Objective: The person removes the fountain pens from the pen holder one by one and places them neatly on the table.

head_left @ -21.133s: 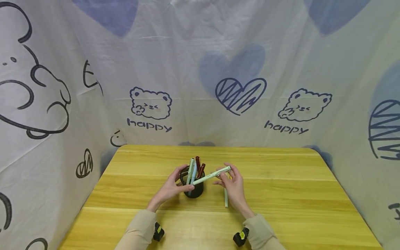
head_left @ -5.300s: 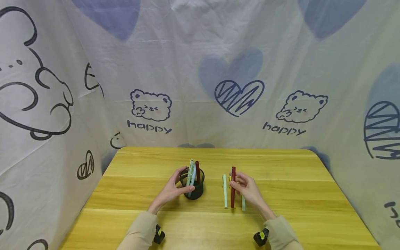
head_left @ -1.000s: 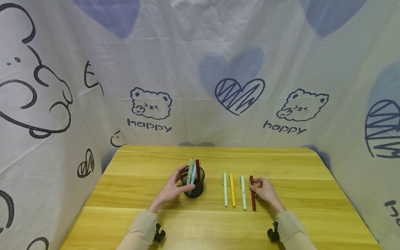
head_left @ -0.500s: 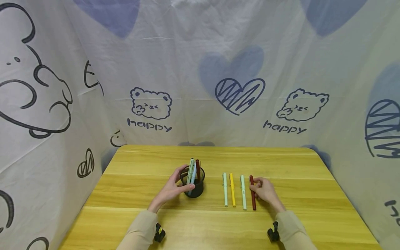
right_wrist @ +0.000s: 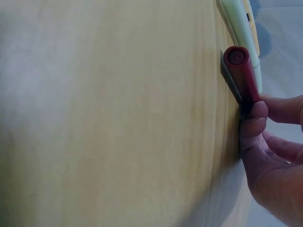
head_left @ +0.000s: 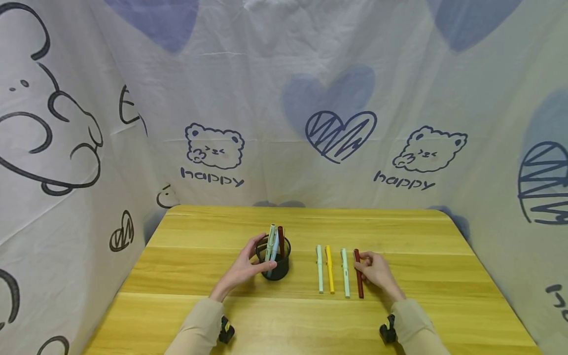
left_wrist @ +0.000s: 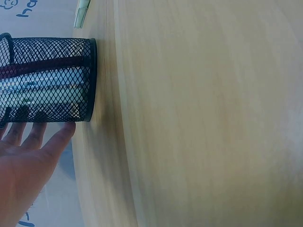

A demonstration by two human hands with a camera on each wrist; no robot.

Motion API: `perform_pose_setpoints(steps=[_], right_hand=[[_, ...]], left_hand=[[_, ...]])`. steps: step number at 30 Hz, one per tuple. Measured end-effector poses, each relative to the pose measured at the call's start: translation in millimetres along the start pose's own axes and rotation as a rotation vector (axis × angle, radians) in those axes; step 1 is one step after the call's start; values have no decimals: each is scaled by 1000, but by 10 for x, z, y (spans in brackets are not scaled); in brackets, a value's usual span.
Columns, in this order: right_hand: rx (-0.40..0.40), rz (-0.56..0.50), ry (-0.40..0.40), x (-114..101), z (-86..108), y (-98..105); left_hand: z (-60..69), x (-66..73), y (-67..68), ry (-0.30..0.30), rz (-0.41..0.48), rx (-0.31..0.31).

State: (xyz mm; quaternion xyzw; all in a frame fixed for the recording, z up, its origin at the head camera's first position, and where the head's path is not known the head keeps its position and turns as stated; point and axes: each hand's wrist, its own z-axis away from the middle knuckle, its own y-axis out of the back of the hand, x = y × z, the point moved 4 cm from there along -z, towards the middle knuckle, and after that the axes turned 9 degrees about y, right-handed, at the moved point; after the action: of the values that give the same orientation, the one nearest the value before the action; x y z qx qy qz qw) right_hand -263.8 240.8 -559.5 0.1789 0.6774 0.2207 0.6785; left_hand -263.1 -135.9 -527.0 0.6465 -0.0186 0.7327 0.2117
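Observation:
A black mesh pen cup point(head_left: 279, 270) stands on the table with a pale green pen point(head_left: 270, 242), a light blue pen point(head_left: 275, 247) and a dark red pen point(head_left: 281, 241) upright in it. My left hand point(head_left: 243, 268) curls round the cup's left side; the left wrist view shows its fingers against the mesh point(left_wrist: 52, 80). To the right lie a pale green pen point(head_left: 320, 271), a yellow pen point(head_left: 330, 271) and another pale green pen point(head_left: 345, 273), side by side. Rightmost is a dark red pen point(head_left: 360, 283), pinched near its upper part by my right hand point(head_left: 377, 271), also seen close in the right wrist view.
The wooden table point(head_left: 284, 320) has rounded far corners. A white cloth point(head_left: 275, 98) printed with hearts and bears hangs behind it and along both sides. Small black devices sit at both wrists, the left one point(head_left: 226, 330) and the right one point(head_left: 388, 330).
Since about five seconds ago, my right hand has moved right with the dark red pen, which now lies at the row's right end. Over the last second, hardly anything has moved.

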Motion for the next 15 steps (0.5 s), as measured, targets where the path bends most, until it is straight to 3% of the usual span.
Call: perform_pose_setpoints(steps=[6,10,15], right_hand=[[9,2,20,16,0,22],[67,13,55,-46,4,43],[196,-5,216,-385,6,11]], left_hand=[[-14,1,-12,-2,-6,2],[-22,-3,-19,-3,-12,-1],[-18,-13,-5,11,-10,9]])
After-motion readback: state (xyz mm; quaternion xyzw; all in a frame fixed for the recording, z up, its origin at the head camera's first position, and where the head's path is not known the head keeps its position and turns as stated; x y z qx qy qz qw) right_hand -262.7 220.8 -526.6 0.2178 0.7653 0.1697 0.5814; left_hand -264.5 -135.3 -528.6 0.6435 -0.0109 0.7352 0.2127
